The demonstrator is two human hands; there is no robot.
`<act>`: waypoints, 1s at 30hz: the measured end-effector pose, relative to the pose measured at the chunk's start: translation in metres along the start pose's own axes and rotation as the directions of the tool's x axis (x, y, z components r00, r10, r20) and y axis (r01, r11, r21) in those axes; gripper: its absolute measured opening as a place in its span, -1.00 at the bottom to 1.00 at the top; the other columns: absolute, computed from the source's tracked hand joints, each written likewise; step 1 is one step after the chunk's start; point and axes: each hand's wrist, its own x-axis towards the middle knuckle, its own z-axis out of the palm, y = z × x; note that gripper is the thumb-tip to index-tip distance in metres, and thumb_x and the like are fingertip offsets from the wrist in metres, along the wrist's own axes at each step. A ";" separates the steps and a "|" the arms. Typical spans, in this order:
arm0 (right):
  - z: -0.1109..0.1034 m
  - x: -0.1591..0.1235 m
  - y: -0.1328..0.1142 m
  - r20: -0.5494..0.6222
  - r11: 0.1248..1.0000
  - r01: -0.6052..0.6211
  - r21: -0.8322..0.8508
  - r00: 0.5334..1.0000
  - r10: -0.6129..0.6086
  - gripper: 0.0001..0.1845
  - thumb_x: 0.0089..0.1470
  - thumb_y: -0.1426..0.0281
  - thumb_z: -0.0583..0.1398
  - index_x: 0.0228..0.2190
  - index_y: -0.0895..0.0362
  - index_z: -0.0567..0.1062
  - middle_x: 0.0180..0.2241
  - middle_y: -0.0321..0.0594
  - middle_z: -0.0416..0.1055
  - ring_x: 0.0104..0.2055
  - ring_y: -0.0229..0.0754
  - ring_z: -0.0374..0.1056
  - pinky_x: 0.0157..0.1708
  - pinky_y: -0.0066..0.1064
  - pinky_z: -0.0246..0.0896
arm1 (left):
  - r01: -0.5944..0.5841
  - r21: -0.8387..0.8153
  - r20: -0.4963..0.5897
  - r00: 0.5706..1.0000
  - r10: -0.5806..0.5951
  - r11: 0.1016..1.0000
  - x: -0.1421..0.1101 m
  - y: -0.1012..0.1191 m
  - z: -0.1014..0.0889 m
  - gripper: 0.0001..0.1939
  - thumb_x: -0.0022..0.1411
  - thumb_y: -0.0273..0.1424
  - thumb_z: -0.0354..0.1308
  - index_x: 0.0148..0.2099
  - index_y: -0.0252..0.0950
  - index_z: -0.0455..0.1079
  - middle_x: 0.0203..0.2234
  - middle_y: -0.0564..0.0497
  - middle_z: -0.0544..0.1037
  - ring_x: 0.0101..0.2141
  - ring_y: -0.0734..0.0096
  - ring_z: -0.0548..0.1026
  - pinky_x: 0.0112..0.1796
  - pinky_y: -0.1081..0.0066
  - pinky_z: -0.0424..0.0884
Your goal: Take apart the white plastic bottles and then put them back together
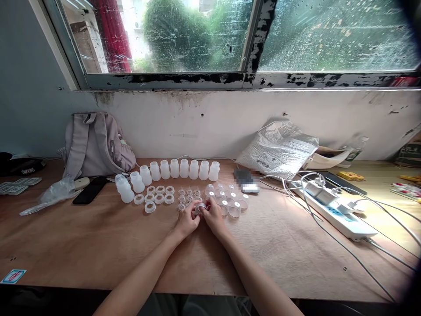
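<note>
Left hand: I grip a clear round piece.
Right hand: I pinch its right side.
Clear covers: my uneven squeeze could flick it among them.

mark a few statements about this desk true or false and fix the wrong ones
1. The left hand and right hand hold a small round piece together. True.
2. The silver bag lies left of the backpack. False: it lies to the right.
3. The clear cups are right of the white rings. True.
4. The power strip has nothing plugged in. False: white plugs sit in it.
5. The black phone lies left of the white bottles. True.
</note>
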 end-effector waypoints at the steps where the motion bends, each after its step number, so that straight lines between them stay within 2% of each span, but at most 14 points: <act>1: 0.000 0.000 0.000 0.004 1.000 -0.001 0.000 1.000 0.001 -0.92 -0.21 0.43 0.06 -0.59 0.09 0.17 -0.62 -0.38 0.17 -0.58 -0.28 0.10 -0.56 -0.46 -0.04 | -0.002 -0.008 -0.002 1.000 0.002 1.000 0.000 0.000 0.000 -0.60 -0.04 -0.53 -0.01 -0.08 -0.21 0.24 -0.42 0.03 0.48 -0.70 0.60 0.33 -0.61 0.55 0.27; 11: 0.001 0.000 0.001 0.016 0.998 0.014 -0.055 1.000 -0.013 -0.91 -0.20 0.42 0.04 -0.58 0.09 0.13 -0.62 -0.38 0.16 -0.58 -0.29 0.09 -0.56 -0.48 -0.04 | 0.002 0.060 0.006 1.000 -0.002 0.998 -0.001 0.002 -0.001 -0.61 -0.02 -0.54 -0.04 -0.07 -0.23 0.23 -0.37 0.02 0.50 -0.71 0.63 0.34 -0.60 0.55 0.30; 17: 0.002 0.000 0.003 0.002 0.994 0.019 -0.110 1.000 -0.019 -0.91 -0.19 0.41 0.02 -0.57 0.09 0.12 -0.61 -0.38 0.15 -0.56 -0.28 0.10 -0.53 -0.47 -0.01 | -0.009 0.111 0.029 1.000 0.005 0.994 -0.004 0.005 -0.003 -0.53 -0.03 -0.58 -0.06 -0.02 -0.23 0.21 -0.43 0.07 0.51 -0.69 0.61 0.35 -0.55 0.54 0.33; 21: 0.002 0.000 0.003 0.011 0.992 0.035 -0.124 0.999 -0.034 -0.91 -0.16 0.39 0.02 -0.57 0.09 0.13 -0.61 -0.36 0.17 -0.56 -0.28 0.12 -0.52 -0.47 0.01 | -0.017 0.154 -0.015 1.000 0.020 0.988 -0.003 0.005 -0.003 -0.61 0.03 -0.51 -0.05 -0.04 -0.24 0.24 -0.43 0.05 0.50 -0.59 0.53 0.42 -0.50 0.52 0.35; 25: 0.003 -0.003 0.000 0.025 0.987 0.056 -0.151 0.998 -0.053 -0.92 -0.12 0.38 0.02 -0.56 0.10 0.16 -0.59 -0.34 0.21 -0.55 -0.27 0.16 -0.52 -0.47 0.04 | 0.035 0.214 -0.091 0.996 -0.016 0.976 -0.001 0.005 -0.002 -0.72 0.12 -0.42 -0.09 -0.11 -0.23 0.30 -0.48 0.04 0.51 -0.56 0.49 0.44 -0.48 0.50 0.34; 30: 0.003 -0.006 -0.003 0.070 0.988 0.082 -0.131 0.995 -0.073 -0.91 -0.09 0.39 0.01 -0.44 0.11 0.25 -0.53 -0.29 0.31 -0.50 -0.26 0.24 -0.49 -0.47 0.08 | 0.055 0.278 -0.123 0.992 -0.021 0.959 -0.001 0.005 -0.001 -0.75 0.14 -0.39 -0.11 -0.16 -0.21 0.32 -0.44 0.04 0.52 -0.52 0.46 0.45 -0.45 0.49 0.33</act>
